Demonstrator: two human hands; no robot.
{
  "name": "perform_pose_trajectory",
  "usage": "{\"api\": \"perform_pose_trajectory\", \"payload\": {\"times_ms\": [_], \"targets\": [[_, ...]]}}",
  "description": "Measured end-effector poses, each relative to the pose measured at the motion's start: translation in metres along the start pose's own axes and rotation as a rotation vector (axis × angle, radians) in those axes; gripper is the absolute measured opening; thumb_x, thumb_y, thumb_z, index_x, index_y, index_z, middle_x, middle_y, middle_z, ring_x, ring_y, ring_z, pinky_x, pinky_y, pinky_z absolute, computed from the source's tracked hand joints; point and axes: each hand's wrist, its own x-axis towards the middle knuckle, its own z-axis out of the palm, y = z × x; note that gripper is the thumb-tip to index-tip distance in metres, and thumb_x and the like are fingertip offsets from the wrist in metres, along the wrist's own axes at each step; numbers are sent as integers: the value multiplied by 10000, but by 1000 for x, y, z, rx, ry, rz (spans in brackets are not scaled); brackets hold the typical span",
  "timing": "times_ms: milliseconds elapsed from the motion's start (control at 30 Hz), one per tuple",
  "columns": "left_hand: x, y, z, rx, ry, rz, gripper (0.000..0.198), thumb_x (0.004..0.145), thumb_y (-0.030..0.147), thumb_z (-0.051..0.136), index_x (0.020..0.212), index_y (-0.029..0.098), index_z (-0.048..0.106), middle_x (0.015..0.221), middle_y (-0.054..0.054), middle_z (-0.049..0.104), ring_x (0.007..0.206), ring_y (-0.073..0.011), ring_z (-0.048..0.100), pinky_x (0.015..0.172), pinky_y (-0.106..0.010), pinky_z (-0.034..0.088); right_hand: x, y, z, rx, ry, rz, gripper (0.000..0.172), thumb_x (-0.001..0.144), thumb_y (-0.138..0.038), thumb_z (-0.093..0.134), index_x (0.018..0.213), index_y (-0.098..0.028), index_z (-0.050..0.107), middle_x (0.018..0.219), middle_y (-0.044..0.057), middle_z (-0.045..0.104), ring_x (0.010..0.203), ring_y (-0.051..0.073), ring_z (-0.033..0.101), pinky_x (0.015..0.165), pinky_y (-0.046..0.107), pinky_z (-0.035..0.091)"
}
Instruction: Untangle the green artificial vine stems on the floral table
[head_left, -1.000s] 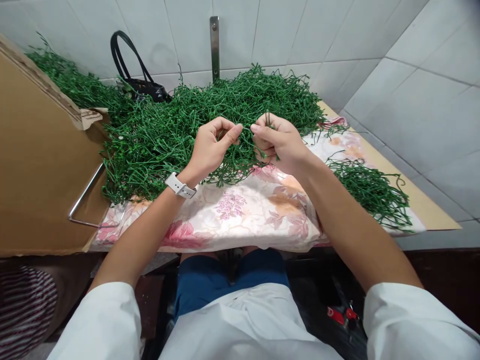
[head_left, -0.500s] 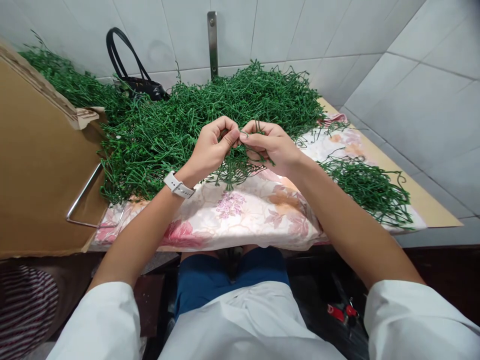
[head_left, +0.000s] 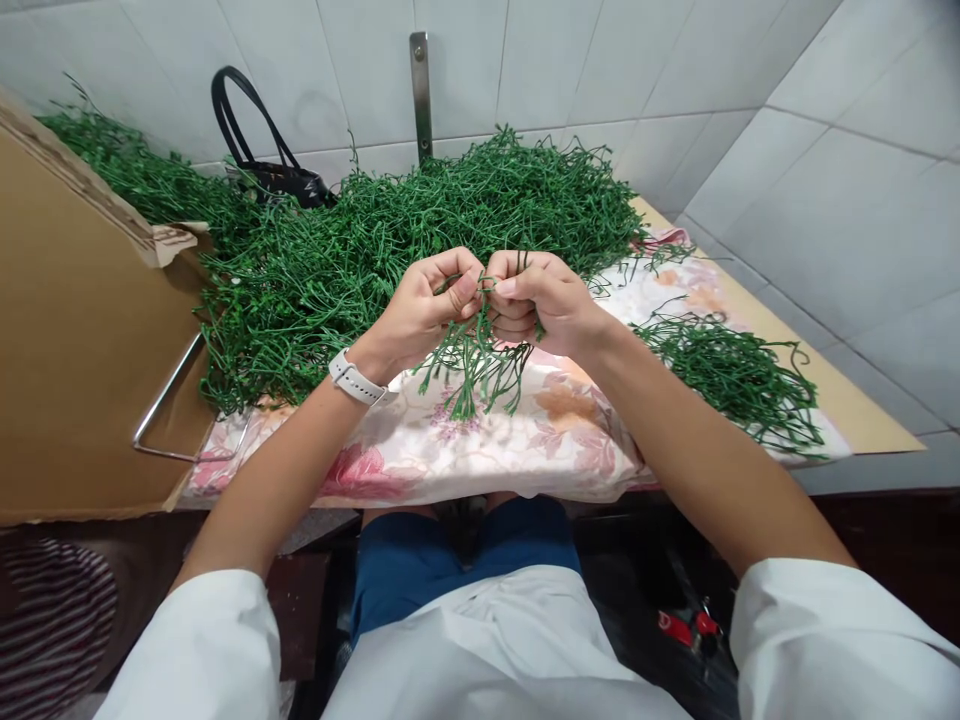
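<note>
My left hand (head_left: 431,305) and my right hand (head_left: 551,305) meet over the front of the table, knuckles nearly touching. Thumb and fingers of the left pinch a thin green stem. The right is curled round several more green stems, its thumb pressed on top. From between both hands a loose bunch of green artificial-looking plant stems (head_left: 480,375) hangs down with small budded tips. Just behind lies a large tangled heap of the same stems (head_left: 480,215). A smaller pile of stems (head_left: 739,380) rests to the right of my right forearm.
A flowered cloth (head_left: 390,455) covers the table. On the left stands a cardboard box (head_left: 82,330), with a bent metal rod (head_left: 161,400) by it. At the back are a black bag (head_left: 281,185) and a metal bracket (head_left: 421,95) on the tiled wall.
Both hands have turned slightly and come down a little. The bunch between them now hangs lower and shows more fully in front of the fingers.
</note>
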Motion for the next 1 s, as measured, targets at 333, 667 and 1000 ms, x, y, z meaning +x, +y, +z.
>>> {"api": "perform_pose_trajectory", "payload": {"times_ms": [333, 667, 1000], "targets": [[3, -1, 0, 5, 79, 19, 571, 782, 657, 863, 755, 216, 501, 609, 62, 442, 524, -66, 422, 508, -223, 412, 3, 1, 2, -188, 37, -121, 461, 783, -502, 866, 736, -222, 503, 486, -134, 276, 384, 19, 177, 358, 169, 213], [16, -24, -24, 325, 167, 240, 600, 809, 759, 770, 723, 223, 516, 624, 43, 455, 529, -91, 400, 486, -266, 322, 11, 16, -9, -609, 219, -209, 568, 820, -733, 791, 872, -219, 554, 552, -105, 326, 480, 77, 252, 453, 262, 175], [11, -9, -12, 81, 90, -50, 471, 1076, 378, 567, 694, 228, 337, 559, 95, 215, 439, -52, 149, 449, -226, 170, 11, 7, -12, -873, 99, -430, 523, 940, -685, 690, 800, -213, 514, 691, -31, 442, 628, 110, 340, 589, 280, 321]]}}
